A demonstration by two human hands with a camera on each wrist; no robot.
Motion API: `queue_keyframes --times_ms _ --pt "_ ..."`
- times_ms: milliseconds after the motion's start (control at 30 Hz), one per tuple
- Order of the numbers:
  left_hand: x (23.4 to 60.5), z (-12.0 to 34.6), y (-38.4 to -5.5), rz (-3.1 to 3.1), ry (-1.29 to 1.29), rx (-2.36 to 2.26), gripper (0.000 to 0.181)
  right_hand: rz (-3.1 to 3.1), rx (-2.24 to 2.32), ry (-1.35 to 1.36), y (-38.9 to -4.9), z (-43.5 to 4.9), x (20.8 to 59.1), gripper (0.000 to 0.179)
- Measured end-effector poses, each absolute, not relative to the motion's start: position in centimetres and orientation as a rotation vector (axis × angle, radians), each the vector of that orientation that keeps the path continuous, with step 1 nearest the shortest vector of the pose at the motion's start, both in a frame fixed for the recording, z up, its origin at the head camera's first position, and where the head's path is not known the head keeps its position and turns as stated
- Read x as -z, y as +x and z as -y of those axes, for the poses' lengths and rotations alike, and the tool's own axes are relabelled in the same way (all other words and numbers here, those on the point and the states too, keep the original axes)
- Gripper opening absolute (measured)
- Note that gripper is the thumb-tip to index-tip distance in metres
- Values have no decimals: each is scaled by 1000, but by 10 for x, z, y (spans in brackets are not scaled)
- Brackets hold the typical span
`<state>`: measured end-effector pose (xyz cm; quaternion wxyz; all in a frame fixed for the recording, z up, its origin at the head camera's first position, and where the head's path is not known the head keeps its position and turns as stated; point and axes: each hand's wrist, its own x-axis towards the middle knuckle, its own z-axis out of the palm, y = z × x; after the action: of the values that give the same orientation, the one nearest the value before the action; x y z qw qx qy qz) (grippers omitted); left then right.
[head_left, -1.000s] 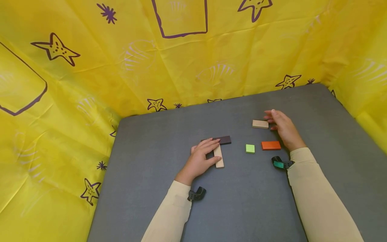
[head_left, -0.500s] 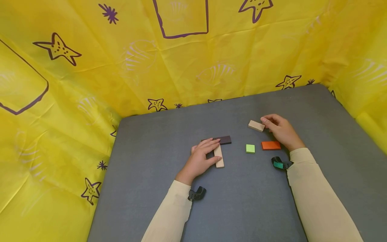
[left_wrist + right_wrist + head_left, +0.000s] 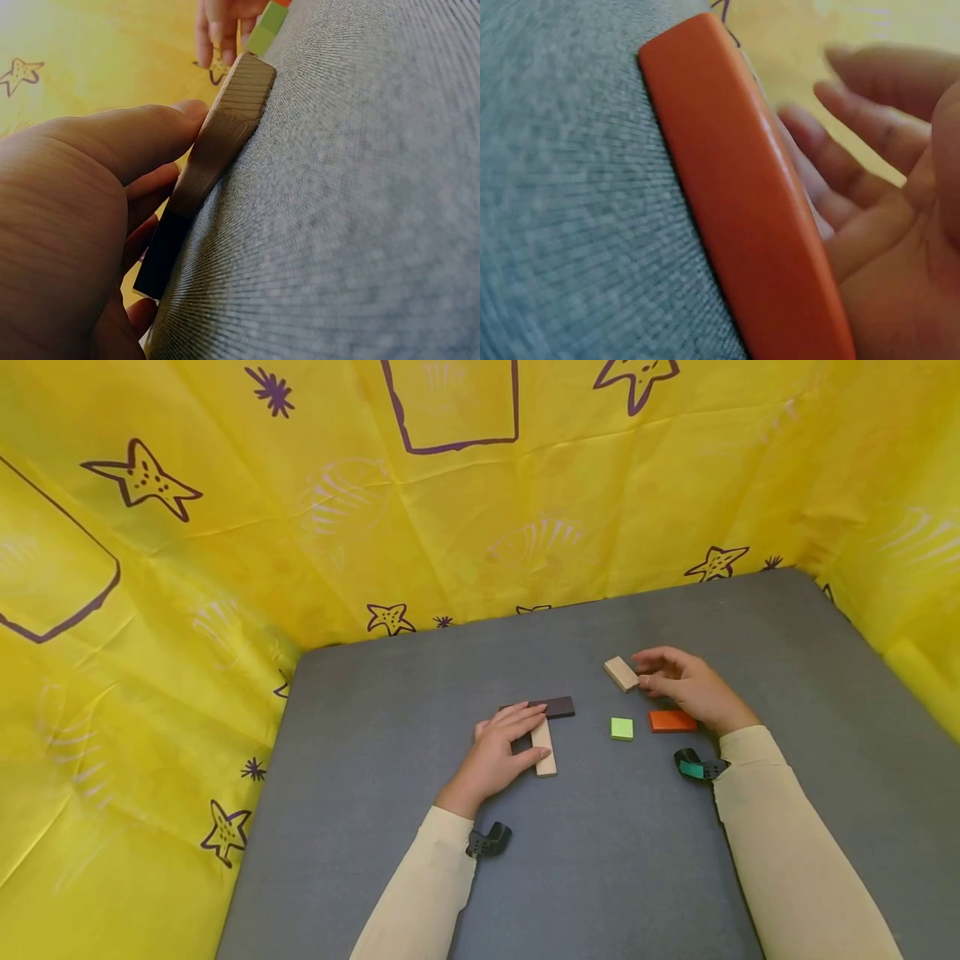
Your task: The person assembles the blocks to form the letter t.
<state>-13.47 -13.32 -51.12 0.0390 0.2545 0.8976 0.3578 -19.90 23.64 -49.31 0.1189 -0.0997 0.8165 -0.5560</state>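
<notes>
My left hand (image 3: 498, 756) lies over a dark flat block (image 3: 557, 707) and a light wooden block (image 3: 542, 745) placed against it at a right angle. Its fingers stretch across both, and the thumb rests on the wooden one. The left wrist view shows the thumb along the wooden block (image 3: 221, 135), fingers beyond. At the right, my right hand (image 3: 693, 689) has its thumb tip at the near end of another wooden block (image 3: 621, 673), which lies aslant. Its other fingers are spread loosely, apart from that block.
A small lime-green block (image 3: 622, 728) sits between the hands. Below my right palm lies an orange block (image 3: 672, 721), large in the right wrist view. The grey table (image 3: 585, 860) ends at a yellow patterned cloth (image 3: 465, 552) behind and at both sides.
My right hand has shifted the farther wooden block left and turned it aslant. Half a second ago thumb and fingers were closer around its end. The left hand has stayed still.
</notes>
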Motion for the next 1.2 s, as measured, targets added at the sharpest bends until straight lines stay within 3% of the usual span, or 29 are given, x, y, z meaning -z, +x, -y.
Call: queue_keyframes --times_ms 300,667,1200 --pt "513 133 -135 -2756 793 -1112 60 -2476 1504 -305 -203 -228 494 42" --pt "512 133 -137 -2736 797 -1140 60 -2533 1347 -449 -212 -216 491 68" --pt "510 134 -138 -2719 769 -1194 58 -2601 1233 -477 -223 -202 486 60"
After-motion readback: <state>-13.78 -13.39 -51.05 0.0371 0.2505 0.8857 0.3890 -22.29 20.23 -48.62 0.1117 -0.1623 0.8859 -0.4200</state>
